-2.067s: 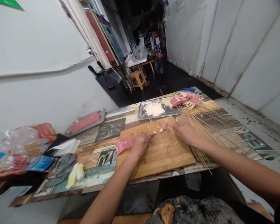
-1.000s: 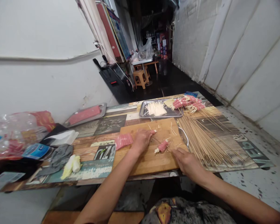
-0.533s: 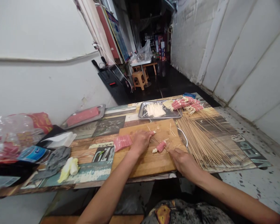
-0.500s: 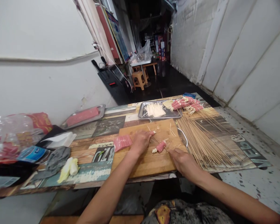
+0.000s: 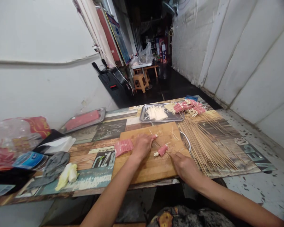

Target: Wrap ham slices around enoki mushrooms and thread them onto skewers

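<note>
A wooden cutting board (image 5: 156, 167) lies on the table before me. My left hand (image 5: 142, 145) is closed on a small pink meat roll (image 5: 154, 136) at the board's middle. My right hand (image 5: 183, 165) pinches a bamboo skewer that runs through a second meat roll with white mushroom ends (image 5: 161, 150). A stack of pink meat slices (image 5: 123, 147) lies at the board's left edge. Loose bamboo skewers (image 5: 208, 142) are spread to the right of the board.
A steel tray of white enoki mushrooms (image 5: 157, 113) stands behind the board, with finished meat skewers (image 5: 191, 106) beside it. Another tray with a pink meat block (image 5: 82, 119) sits far left. Plastic bags (image 5: 16, 142), a grey cloth (image 5: 55, 162) and yellow gloves (image 5: 66, 176) crowd the left end.
My right hand came back from the skewer pile to the board's front with a skewer and pushed it into a meat roll. The left hand stayed in place.
</note>
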Tool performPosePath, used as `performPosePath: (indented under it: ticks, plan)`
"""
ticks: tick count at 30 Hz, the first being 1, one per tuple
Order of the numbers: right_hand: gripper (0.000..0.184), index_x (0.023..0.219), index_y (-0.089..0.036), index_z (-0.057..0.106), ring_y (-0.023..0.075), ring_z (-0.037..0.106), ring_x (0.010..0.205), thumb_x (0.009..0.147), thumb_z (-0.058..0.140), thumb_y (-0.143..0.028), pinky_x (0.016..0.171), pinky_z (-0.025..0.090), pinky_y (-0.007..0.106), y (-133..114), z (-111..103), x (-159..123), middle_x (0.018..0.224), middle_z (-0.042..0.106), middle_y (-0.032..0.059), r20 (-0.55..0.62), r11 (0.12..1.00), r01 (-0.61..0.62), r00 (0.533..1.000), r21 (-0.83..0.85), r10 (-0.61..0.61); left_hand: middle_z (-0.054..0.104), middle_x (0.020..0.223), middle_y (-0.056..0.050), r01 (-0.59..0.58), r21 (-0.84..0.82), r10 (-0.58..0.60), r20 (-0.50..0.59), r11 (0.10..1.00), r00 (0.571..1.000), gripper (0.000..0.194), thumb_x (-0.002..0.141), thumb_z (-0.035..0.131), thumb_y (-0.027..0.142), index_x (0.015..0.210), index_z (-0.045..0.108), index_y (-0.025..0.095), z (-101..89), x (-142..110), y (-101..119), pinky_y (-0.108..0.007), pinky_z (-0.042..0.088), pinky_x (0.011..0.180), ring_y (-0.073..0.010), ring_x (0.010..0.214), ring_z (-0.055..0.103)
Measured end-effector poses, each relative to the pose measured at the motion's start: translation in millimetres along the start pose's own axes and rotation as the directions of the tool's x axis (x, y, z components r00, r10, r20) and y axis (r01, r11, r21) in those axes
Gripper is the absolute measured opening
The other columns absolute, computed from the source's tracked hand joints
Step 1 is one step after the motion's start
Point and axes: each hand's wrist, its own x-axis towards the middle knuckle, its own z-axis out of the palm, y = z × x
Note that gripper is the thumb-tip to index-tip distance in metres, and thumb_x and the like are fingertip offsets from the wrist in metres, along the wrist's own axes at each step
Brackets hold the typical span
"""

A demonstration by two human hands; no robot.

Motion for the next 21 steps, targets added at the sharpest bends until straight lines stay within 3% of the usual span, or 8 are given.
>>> performPosePath:
  ticks: [7,13,21]
  plan:
    - [0.032,0.115,-0.01,0.063,0.0223,0.067,0.083,0.09,0.043,-0.005,0.069,0.052,0.031,-12,-5,2,0.107,0.067,0.0145,0.056,0.988,-0.012,0.998,-0.153,0.021,0.073,0.081,-0.006,-0.008,-0.008,0.008,-0.002,1.0,1.0,0.027,0.098,0.049,0.026,0.094,0.074,0.019,2.0,0,-1,-0.032,0.041,0.073,-0.0189,0.072,0.063]
    - [0.03,0.112,-0.01,0.063,0.0229,0.067,0.082,0.089,0.045,-0.004,0.066,0.049,0.031,-17,-9,8,0.104,0.067,0.0137,0.087,0.984,-0.012,0.996,-0.179,0.028,0.074,0.083,-0.007,-0.011,-0.017,0.011,0.006,1.0,1.0,0.025,0.097,0.05,0.024,0.097,0.075,0.019,0.2,0,-1,-0.033,0.042,0.074,-0.0202,0.074,0.063]
    - [0.028,0.105,-0.01,0.065,0.0224,0.067,0.078,0.084,0.048,-0.002,0.061,0.046,0.03,-10,-6,21,0.099,0.067,0.0142,0.022,0.982,0.059,0.998,-0.182,-0.056,0.072,0.074,-0.007,-0.025,-0.064,0.027,0.038,0.998,0.999,0.032,0.097,0.048,0.026,0.081,0.074,0.018,-5.1,5,-4,-0.03,0.04,0.068,-0.0175,0.066,0.061]
